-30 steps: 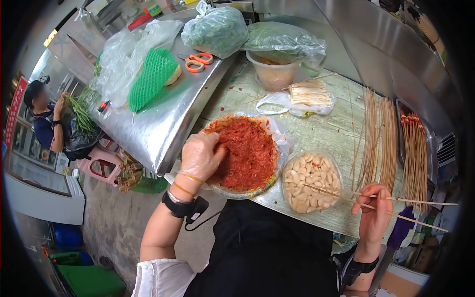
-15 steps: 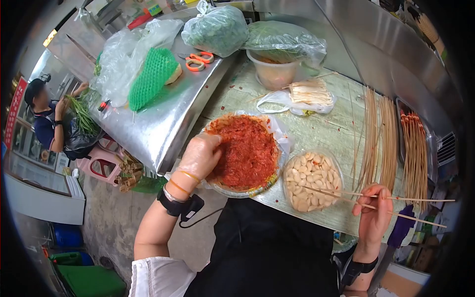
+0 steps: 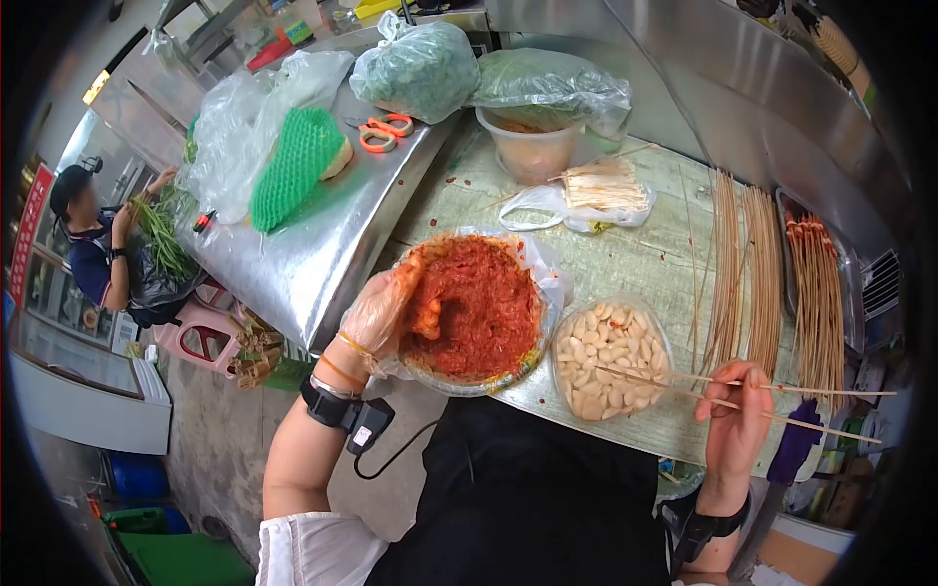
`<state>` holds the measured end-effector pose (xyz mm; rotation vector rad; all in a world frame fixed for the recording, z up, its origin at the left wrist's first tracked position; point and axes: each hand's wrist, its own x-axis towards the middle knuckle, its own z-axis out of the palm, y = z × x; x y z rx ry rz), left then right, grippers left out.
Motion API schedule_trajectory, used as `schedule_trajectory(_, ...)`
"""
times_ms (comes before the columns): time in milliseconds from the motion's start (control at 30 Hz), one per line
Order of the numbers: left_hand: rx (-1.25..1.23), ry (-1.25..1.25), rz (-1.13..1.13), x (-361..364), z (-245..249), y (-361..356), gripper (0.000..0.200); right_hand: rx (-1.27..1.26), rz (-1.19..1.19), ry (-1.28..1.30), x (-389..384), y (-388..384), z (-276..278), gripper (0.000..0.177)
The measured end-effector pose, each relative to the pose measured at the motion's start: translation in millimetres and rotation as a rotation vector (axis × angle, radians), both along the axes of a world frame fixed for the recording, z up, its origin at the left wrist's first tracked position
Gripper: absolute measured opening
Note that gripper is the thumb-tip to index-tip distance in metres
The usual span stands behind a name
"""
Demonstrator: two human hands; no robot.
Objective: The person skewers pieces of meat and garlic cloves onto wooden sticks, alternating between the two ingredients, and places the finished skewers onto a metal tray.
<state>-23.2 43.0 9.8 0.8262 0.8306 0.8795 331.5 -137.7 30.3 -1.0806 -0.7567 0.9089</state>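
My left hand [image 3: 383,311], in a thin clear glove, is at the left edge of a bowl [image 3: 532,352] of red minced paste [image 3: 484,303], its fingers curled around a lump of the paste. My right hand [image 3: 735,422] grips two thin bamboo skewers [image 3: 782,391] that point left over a clear tub of pale garlic cloves [image 3: 606,359]. Both bowls stand side by side at the near edge of the worn table.
Piles of bare skewers [image 3: 745,269] and a tray of loaded skewers [image 3: 819,293] lie to the right. A bag of enoki mushrooms [image 3: 596,190], a plastic tub [image 3: 530,146], bagged greens [image 3: 420,68], orange scissors [image 3: 379,132] and green foam netting [image 3: 293,166] sit farther off. A person [image 3: 93,244] sorts greens at the left.
My left hand has turned and scooped up a lump of red paste at the bowl's left side. My right hand with the skewers has hardly moved.
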Motion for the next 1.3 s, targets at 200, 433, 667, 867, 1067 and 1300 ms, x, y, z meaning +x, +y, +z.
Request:
schedule_trajectory(200,0.119,0.068,-0.017,8,-6,-10,0.022,0.001,-0.002,-0.052,-2,1,0,0.035)
schedule_trajectory(433,0.150,-0.006,-0.001,19,-4,-19,0.032,-0.005,-0.035,-0.127,-8,2,11,0.033)
schedule_trajectory(667,0.243,0.098,0.008,26,-10,-19,0.034,-0.026,-0.091,-0.237,5,-1,15,0.034)
schedule_trajectory(867,0.309,0.213,0.169,43,4,-30,0.031,-0.057,0.013,-0.294,7,2,35,0.037)
schedule_trajectory(1067,0.353,0.137,0.269,54,-24,-35,0.019,-0.051,0.033,-0.337,8,6,28,0.027)
schedule_trajectory(1300,0.253,-0.022,0.303,88,-19,-54,0.014,-0.101,0.061,-0.361,8,4,36,0.027)
